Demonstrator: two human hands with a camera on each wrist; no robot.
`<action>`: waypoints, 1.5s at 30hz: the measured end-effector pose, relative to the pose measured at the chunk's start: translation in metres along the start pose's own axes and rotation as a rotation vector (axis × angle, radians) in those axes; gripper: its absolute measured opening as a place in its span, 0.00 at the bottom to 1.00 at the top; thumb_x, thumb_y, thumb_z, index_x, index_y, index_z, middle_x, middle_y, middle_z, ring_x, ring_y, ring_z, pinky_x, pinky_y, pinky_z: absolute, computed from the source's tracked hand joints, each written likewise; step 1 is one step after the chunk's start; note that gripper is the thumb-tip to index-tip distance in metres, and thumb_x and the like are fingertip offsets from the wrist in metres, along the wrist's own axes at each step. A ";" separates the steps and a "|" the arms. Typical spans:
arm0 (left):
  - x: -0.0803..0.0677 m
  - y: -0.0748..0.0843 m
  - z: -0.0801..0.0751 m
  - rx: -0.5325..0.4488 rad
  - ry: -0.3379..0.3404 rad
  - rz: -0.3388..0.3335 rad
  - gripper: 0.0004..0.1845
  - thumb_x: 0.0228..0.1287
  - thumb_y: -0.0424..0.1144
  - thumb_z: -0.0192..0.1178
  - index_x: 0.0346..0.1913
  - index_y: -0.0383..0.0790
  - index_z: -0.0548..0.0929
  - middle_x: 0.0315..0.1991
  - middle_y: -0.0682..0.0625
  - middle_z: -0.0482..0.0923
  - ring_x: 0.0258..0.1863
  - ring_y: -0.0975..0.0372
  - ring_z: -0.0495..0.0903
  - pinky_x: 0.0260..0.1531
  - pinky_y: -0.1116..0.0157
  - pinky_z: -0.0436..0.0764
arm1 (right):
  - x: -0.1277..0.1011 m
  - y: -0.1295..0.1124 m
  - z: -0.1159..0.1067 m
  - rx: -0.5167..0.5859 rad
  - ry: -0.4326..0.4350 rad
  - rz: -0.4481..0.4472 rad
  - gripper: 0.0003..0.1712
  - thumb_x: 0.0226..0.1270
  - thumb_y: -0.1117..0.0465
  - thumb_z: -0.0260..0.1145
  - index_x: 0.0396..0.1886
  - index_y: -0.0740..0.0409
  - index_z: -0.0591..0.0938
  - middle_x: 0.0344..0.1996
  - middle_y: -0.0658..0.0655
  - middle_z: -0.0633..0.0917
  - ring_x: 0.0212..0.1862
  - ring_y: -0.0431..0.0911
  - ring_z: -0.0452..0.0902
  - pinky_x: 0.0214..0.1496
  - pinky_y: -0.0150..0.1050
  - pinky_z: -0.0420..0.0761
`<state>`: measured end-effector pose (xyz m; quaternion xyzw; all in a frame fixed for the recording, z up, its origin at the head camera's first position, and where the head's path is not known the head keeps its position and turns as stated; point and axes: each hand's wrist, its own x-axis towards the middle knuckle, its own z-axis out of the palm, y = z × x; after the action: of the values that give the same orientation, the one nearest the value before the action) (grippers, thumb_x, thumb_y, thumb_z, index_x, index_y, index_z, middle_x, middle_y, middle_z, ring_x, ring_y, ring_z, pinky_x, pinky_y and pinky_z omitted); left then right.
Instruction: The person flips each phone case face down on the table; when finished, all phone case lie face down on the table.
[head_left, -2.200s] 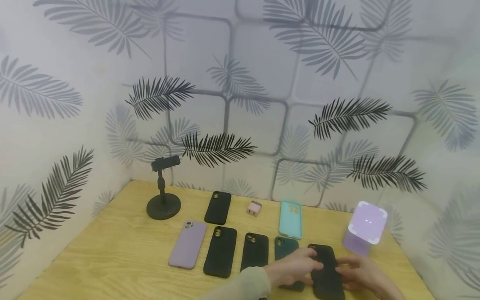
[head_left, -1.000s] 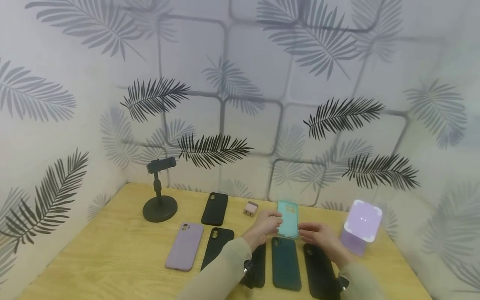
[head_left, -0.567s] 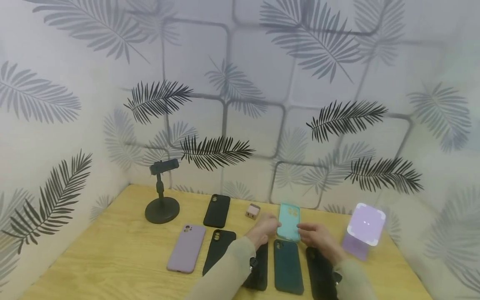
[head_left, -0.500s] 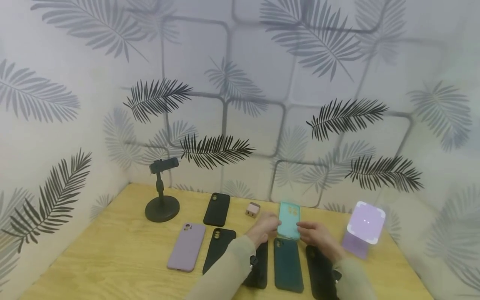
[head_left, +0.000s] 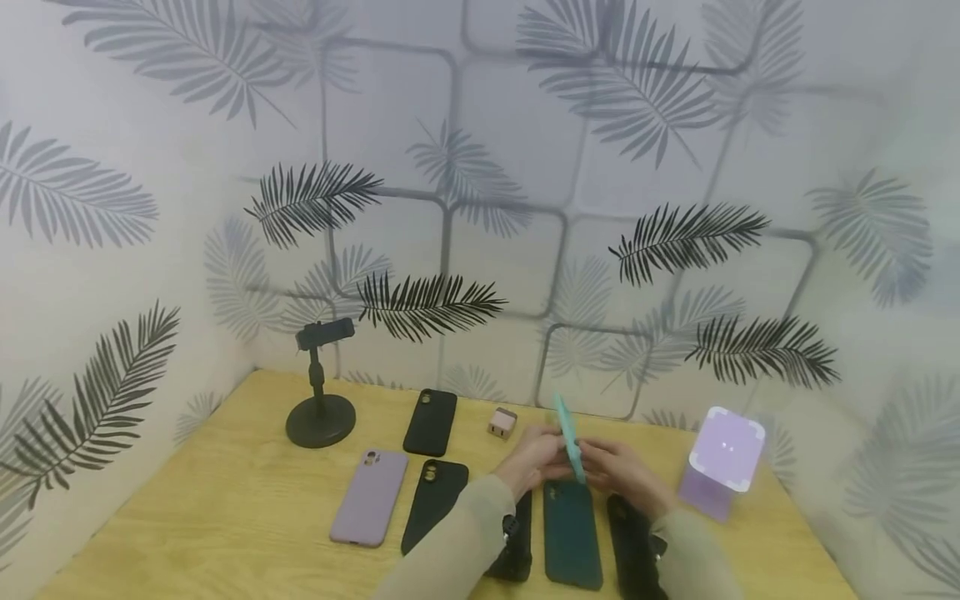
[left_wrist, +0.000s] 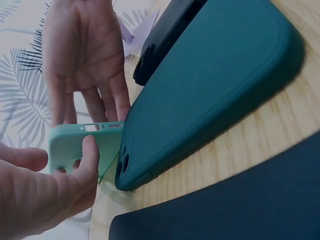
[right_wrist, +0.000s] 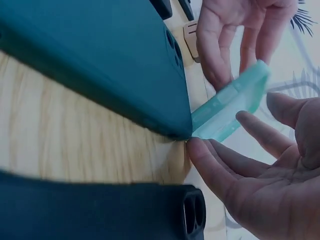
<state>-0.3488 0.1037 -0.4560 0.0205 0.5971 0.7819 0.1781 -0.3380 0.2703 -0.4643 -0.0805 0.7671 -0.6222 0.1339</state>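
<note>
A mint-green phone case (head_left: 567, 429) stands on its edge between my two hands, seen nearly edge-on in the head view. My left hand (head_left: 534, 457) holds it from the left, a finger pressed on its back near the camera holes in the left wrist view. Loosely spread fingers of my right hand (head_left: 622, 471) touch its right side; in the right wrist view the fingertips (right_wrist: 197, 147) lie at its lower edge, thumb apart. The case's hollow inside (right_wrist: 227, 112) faces my right hand. Just in front lies a dark teal phone case (head_left: 572, 533).
Black phone cases (head_left: 430, 422) lie at the back and in the front row, some partly under my forearms. A lilac phone case (head_left: 369, 498) lies left. Also on the table are a pink charger (head_left: 502, 422), a black stand (head_left: 320, 419) and a purple box (head_left: 722, 458).
Both hands moved from the rightmost black case to the mint case. It lay flat with my hands at its sides; now it is raised on edge between them.
</note>
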 end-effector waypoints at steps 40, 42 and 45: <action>-0.001 0.005 -0.005 0.199 0.001 -0.047 0.22 0.60 0.26 0.54 0.58 0.31 0.69 0.57 0.38 0.67 0.52 0.51 0.72 0.47 0.57 0.75 | -0.003 0.004 -0.021 -0.064 0.254 -0.007 0.24 0.63 0.68 0.58 0.56 0.76 0.68 0.50 0.75 0.73 0.43 0.55 0.78 0.46 0.45 0.78; -0.001 0.005 -0.005 0.215 -0.004 -0.044 0.22 0.60 0.27 0.54 0.58 0.30 0.69 0.57 0.38 0.67 0.52 0.51 0.72 0.47 0.57 0.76 | -0.003 0.005 -0.023 -0.133 0.278 0.030 0.23 0.62 0.67 0.59 0.55 0.75 0.70 0.49 0.73 0.75 0.41 0.54 0.79 0.43 0.43 0.79; -0.002 0.005 -0.006 0.234 -0.011 -0.042 0.22 0.61 0.28 0.54 0.59 0.31 0.69 0.57 0.39 0.67 0.53 0.51 0.72 0.47 0.57 0.75 | -0.003 0.006 -0.025 -0.208 0.285 0.064 0.22 0.61 0.67 0.60 0.53 0.75 0.72 0.46 0.72 0.77 0.39 0.52 0.80 0.41 0.42 0.80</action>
<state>-0.3498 0.0967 -0.4523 0.0330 0.6837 0.7027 0.1942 -0.3430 0.2957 -0.4654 0.0193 0.8408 -0.5400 0.0345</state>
